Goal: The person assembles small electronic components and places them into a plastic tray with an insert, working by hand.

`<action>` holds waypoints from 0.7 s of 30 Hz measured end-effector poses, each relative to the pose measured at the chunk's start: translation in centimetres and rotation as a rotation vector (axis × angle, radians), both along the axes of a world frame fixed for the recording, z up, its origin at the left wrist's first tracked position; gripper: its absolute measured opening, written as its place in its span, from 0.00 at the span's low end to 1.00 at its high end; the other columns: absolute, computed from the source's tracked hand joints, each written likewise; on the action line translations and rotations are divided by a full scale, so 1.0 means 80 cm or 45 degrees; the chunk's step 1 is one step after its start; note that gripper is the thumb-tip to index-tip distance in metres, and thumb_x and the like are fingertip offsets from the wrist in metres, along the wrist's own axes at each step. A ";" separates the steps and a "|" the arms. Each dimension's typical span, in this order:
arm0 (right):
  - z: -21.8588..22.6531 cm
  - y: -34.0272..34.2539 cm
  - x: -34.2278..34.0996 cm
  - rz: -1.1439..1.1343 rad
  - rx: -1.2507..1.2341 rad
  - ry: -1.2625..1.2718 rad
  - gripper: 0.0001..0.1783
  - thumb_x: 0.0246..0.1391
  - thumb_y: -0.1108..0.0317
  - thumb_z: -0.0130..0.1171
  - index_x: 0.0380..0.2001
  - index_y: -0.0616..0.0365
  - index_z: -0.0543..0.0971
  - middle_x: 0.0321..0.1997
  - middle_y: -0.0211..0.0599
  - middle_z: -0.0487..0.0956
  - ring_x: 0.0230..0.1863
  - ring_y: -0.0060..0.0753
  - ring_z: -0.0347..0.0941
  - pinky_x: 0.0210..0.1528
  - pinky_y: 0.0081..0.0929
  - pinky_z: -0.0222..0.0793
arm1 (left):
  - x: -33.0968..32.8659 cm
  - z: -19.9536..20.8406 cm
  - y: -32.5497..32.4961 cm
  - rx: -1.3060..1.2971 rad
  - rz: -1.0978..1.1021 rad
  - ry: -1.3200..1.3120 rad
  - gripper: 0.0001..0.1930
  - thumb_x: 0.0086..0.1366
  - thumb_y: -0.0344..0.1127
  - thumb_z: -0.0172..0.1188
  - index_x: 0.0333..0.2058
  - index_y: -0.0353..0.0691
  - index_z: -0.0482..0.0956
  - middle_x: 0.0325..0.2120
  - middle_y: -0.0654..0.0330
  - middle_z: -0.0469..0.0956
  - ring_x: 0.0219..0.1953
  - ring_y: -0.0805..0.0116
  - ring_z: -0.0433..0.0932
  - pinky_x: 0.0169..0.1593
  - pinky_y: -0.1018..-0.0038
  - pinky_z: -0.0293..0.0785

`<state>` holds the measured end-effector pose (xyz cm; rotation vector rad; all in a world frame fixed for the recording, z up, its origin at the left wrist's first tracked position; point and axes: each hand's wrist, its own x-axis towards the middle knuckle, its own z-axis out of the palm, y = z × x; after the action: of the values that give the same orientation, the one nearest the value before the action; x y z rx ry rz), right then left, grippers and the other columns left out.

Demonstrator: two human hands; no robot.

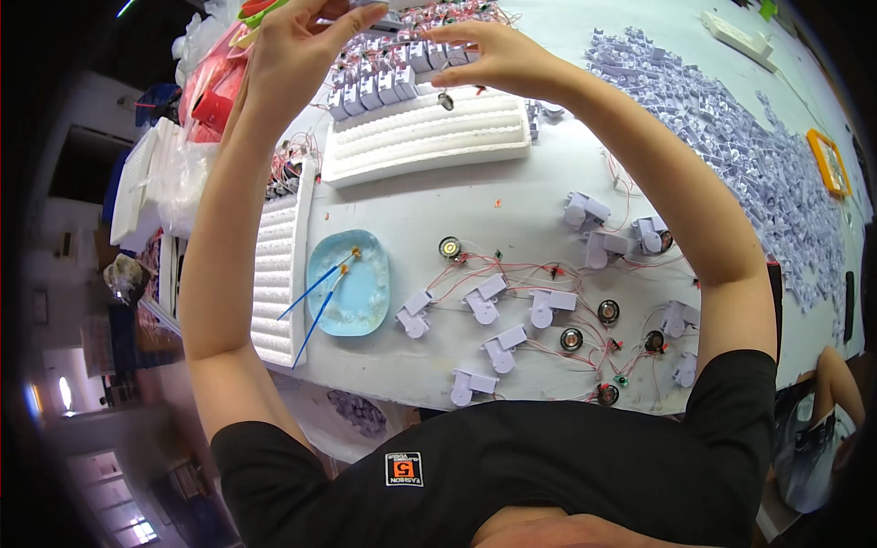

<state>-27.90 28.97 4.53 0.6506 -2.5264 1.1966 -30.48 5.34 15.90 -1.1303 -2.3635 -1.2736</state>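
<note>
At the far edge of the view my left hand (297, 55) pinches a light grey plastic housing (373, 18) between thumb and fingers; the top of the hand is cut off. My right hand (498, 59) is just right of it, thumb and fingers apart, with nothing visible between them. A small round speaker (446, 100) hangs below its thumb, near thin red wires. Beneath both hands, rows of wired grey housings (375, 91) stand at the back of a white ridged foam tray (425, 151).
A blue dish (382, 292) holds two blue-handled brushes (322, 306). Nearer me lie several wired housings (484, 297) with speakers (571, 339). A large pile of grey parts (731, 155) covers the right side. Another foam tray (279, 283) stands left; a yellow-framed object (827, 164) lies far right.
</note>
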 end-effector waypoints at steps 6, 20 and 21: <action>0.003 0.005 -0.007 0.001 0.225 -0.093 0.48 0.43 0.57 0.76 0.68 0.54 0.70 0.67 0.54 0.73 0.69 0.50 0.68 0.67 0.41 0.67 | -0.008 0.018 0.003 -0.138 0.046 0.126 0.19 0.64 0.32 0.71 0.50 0.29 0.81 0.32 0.62 0.82 0.34 0.77 0.79 0.39 0.80 0.74; -0.036 -0.022 -0.065 0.217 -0.026 -0.629 0.25 0.51 0.64 0.75 0.54 0.44 0.85 0.27 0.24 0.78 0.28 0.17 0.73 0.36 0.20 0.75 | -0.035 0.005 0.015 -0.165 0.057 0.128 0.16 0.64 0.33 0.71 0.48 0.30 0.82 0.31 0.62 0.84 0.32 0.79 0.78 0.36 0.80 0.73; -0.041 -0.028 -0.066 0.213 -0.078 -0.558 0.20 0.53 0.62 0.74 0.50 0.45 0.87 0.24 0.22 0.77 0.26 0.16 0.72 0.35 0.19 0.75 | -0.037 0.004 0.013 -0.147 0.055 0.128 0.16 0.65 0.33 0.70 0.48 0.30 0.82 0.31 0.62 0.84 0.32 0.79 0.78 0.36 0.81 0.73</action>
<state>-33.17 26.75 1.27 0.6543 -2.8129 1.6216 -33.47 6.37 16.18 -1.1406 -2.3997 -1.0530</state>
